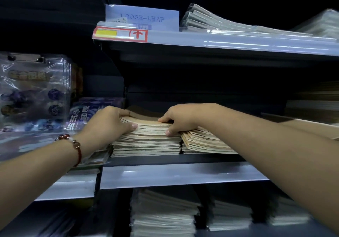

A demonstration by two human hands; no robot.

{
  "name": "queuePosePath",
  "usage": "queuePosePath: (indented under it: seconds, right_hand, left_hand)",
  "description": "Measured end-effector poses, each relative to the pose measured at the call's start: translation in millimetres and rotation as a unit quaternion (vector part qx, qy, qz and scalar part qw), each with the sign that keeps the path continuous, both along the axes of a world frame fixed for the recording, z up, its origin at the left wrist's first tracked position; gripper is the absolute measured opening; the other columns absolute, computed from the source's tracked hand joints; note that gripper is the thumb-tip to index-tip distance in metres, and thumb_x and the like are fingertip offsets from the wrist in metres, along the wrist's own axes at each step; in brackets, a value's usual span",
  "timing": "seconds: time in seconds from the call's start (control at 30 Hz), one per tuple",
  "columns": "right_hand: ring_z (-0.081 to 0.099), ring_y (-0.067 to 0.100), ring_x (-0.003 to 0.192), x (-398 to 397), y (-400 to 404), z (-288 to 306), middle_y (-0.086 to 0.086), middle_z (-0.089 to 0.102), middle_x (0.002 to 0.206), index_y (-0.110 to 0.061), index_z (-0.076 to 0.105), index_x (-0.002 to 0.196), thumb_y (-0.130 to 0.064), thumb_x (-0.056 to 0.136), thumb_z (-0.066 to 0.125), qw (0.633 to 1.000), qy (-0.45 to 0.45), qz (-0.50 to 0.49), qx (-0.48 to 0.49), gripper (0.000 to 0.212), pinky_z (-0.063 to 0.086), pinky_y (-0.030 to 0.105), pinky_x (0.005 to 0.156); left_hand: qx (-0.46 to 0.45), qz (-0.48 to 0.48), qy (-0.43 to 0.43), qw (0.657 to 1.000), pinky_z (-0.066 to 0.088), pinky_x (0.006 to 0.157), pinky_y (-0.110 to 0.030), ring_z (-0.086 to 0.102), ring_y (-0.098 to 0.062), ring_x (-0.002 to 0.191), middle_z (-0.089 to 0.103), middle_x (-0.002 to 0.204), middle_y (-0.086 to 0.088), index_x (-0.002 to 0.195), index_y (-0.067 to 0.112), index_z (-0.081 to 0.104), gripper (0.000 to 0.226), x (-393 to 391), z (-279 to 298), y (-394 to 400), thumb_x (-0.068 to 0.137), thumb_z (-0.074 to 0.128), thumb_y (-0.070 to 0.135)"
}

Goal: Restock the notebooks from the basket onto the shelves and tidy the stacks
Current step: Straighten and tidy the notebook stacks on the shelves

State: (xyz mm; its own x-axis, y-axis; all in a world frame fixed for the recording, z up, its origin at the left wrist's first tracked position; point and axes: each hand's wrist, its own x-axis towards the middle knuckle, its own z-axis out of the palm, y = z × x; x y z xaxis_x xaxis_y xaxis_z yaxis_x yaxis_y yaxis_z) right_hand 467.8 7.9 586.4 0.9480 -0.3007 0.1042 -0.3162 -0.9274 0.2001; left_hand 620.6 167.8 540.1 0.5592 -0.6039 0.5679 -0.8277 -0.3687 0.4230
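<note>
A tall stack of tan kraft-cover notebooks (pixel 146 139) stands on the middle shelf (pixel 174 175). My left hand (pixel 108 123) grips the top notebooks at the stack's left edge, thumb on the front edge, fingers over the top. My right hand (pixel 178 119) grips the same top notebooks at the right edge, thumb pressed on the spines. A lower, slightly fanned stack of the same notebooks (pixel 203 141) lies directly to the right, partly under my right forearm. The basket is out of view.
The upper shelf (pixel 220 42) carries wrapped notebooks (pixel 211 20) and a loose-leaf sign (pixel 142 18). Clipboards in plastic (pixel 34 90) and coloured folding paper packs (pixel 86 115) stand at left. Pale notebook stacks (pixel 163 213) fill the lower shelf. More brown stacks (pixel 311 108) sit far right.
</note>
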Motion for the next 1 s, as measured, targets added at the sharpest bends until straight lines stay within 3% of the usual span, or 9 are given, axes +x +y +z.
queuePosePath:
  seconds: [0.1,0.23,0.33,0.43,0.57,0.73,0.8,0.93,1.0]
  right_hand:
    - [0.061,0.016,0.106,-4.6,1.1,-3.8,-0.008,0.067,0.121,-0.029,0.061,0.133,-0.036,0.092,0.066,0.999,-0.035,0.005,0.021,0.041,0.048,0.038,0.097]
    - [0.055,0.011,0.125,-30.7,7.5,2.0,-0.008,0.058,0.140,-0.025,0.053,0.143,-0.042,0.094,0.064,0.984,-0.138,0.011,0.108,0.053,0.044,0.033,0.107]
    - [0.051,0.011,0.130,-70.4,8.2,7.6,-0.010,0.055,0.143,-0.030,0.052,0.143,-0.048,0.096,0.058,0.982,-0.177,0.001,0.068,0.051,0.040,0.031,0.110]
    - [0.047,0.010,0.134,-119.3,5.5,3.2,-0.013,0.052,0.145,-0.037,0.049,0.143,-0.060,0.094,0.051,0.980,-0.195,-0.032,0.030,0.054,0.040,0.032,0.110]
    - [0.041,0.010,0.138,-165.8,0.3,-16.6,-0.014,0.044,0.151,-0.036,0.037,0.150,-0.076,0.084,0.046,0.989,-0.136,-0.060,-0.016,0.077,0.035,0.035,0.114]
    - [0.014,0.020,0.151,-195.3,-5.3,-49.3,-0.002,0.020,0.163,-0.023,0.008,0.159,-0.081,0.082,0.034,0.981,-0.041,-0.106,-0.158,0.100,0.003,0.035,0.123]
    - [0.012,0.020,0.151,-204.0,-6.2,-57.3,-0.001,0.016,0.165,-0.021,0.003,0.159,-0.077,0.087,0.039,0.978,-0.040,-0.101,-0.175,0.098,0.000,0.032,0.122]
    - [0.040,0.023,0.139,-210.0,-21.1,-68.7,0.004,0.039,0.155,-0.016,0.021,0.156,-0.048,0.095,0.055,0.968,-0.074,-0.069,-0.231,0.077,0.028,0.036,0.118]
    - [0.062,0.024,0.114,-210.5,-31.3,-73.0,0.006,0.061,0.135,-0.014,0.044,0.146,-0.026,0.088,0.065,0.955,-0.095,-0.051,-0.275,0.063,0.050,0.037,0.098]
  left_hand:
    - [0.019,0.002,-0.011,1.000,0.050,0.090,-0.032,0.062,-0.022,0.112,0.067,0.128,-0.001,0.135,0.026,0.061,0.057,-2.7,-0.3,2.2,0.084,0.074,0.046]
    - [0.085,0.031,-0.057,0.994,0.048,0.081,-0.032,0.062,-0.025,0.100,0.069,0.108,-0.004,0.136,0.031,0.059,0.048,-7.8,4.8,3.8,0.091,0.065,0.048]
    - [0.160,0.073,-0.103,0.979,0.043,0.102,-0.039,0.047,-0.032,0.133,0.040,0.153,-0.012,0.149,0.034,0.040,0.062,-25.5,10.3,3.9,0.093,0.053,0.057]
    - [0.091,-0.007,-0.160,0.983,0.032,0.113,-0.039,0.034,-0.023,0.145,0.018,0.165,0.000,0.154,0.039,0.026,0.068,-70.9,15.5,3.8,0.093,0.039,0.067]
    - [0.092,-0.156,-0.209,0.961,0.025,0.114,-0.027,0.024,-0.004,0.147,0.023,0.161,0.017,0.153,0.046,0.021,0.080,-129.3,15.7,-1.1,0.080,0.029,0.079]
    - [0.209,-0.145,-0.286,0.924,0.017,0.119,-0.028,0.014,-0.010,0.151,0.010,0.166,0.009,0.157,0.041,0.006,0.087,-147.7,10.0,-29.0,0.082,0.020,0.084]
    - [0.245,-0.140,-0.290,0.914,0.017,0.121,-0.031,0.015,-0.014,0.151,0.010,0.166,0.006,0.157,0.038,0.007,0.084,-148.9,10.2,-36.2,0.086,0.023,0.079]
    - [0.290,-0.153,-0.296,0.897,0.020,0.121,-0.031,0.021,-0.014,0.149,0.018,0.164,0.006,0.157,0.033,0.013,0.080,-151.1,7.5,-39.7,0.090,0.025,0.075]
    - [0.293,-0.156,-0.309,0.891,0.025,0.118,-0.031,0.026,-0.013,0.146,0.025,0.160,0.008,0.157,0.035,0.013,0.077,-149.5,3.6,-40.3,0.091,0.022,0.074]
